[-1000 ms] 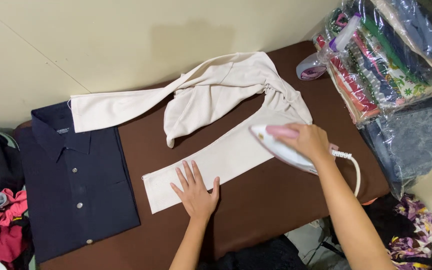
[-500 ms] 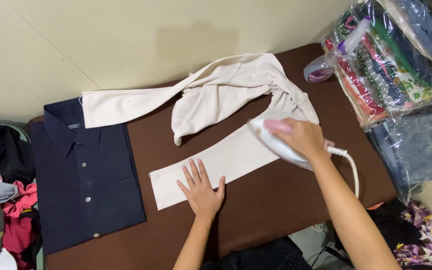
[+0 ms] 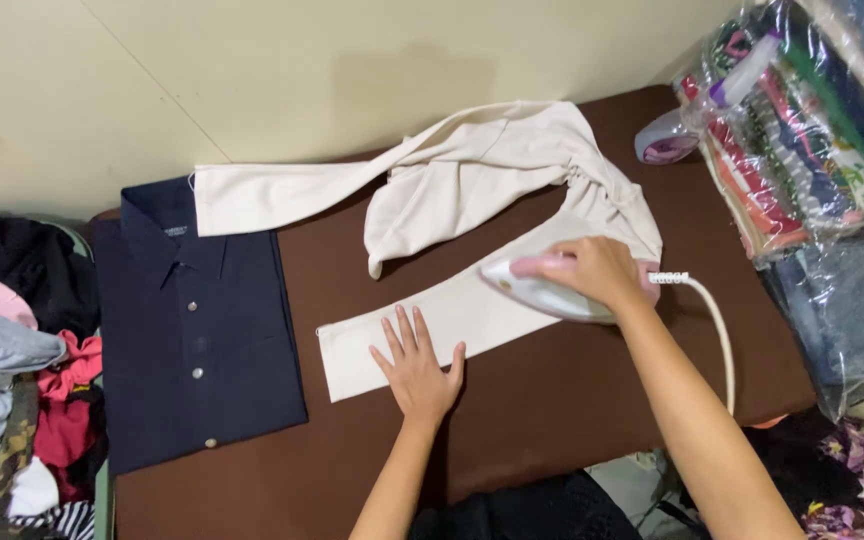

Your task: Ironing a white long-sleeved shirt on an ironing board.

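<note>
A cream long-sleeved garment [image 3: 472,185] lies spread over the brown ironing surface [image 3: 552,400]. One of its sleeves stretches flat toward the front left. My left hand [image 3: 417,365] lies flat on that sleeve near its cuff end, fingers spread. My right hand [image 3: 592,268] grips the pink handle of a white iron [image 3: 542,295], which rests on the same sleeve further up. The iron's white cord [image 3: 717,330] trails off to the right.
A folded dark navy shirt [image 3: 197,320] lies at the left of the surface. A heap of mixed clothes [image 3: 2,370] sits at the far left. Plastic-wrapped folded fabrics [image 3: 812,130] and a spray bottle [image 3: 677,130] stand at the right. A pale wall is behind.
The iron has slid a little left and down along the sleeve under my right hand. My left hand stays pressed on the sleeve near the cuff.
</note>
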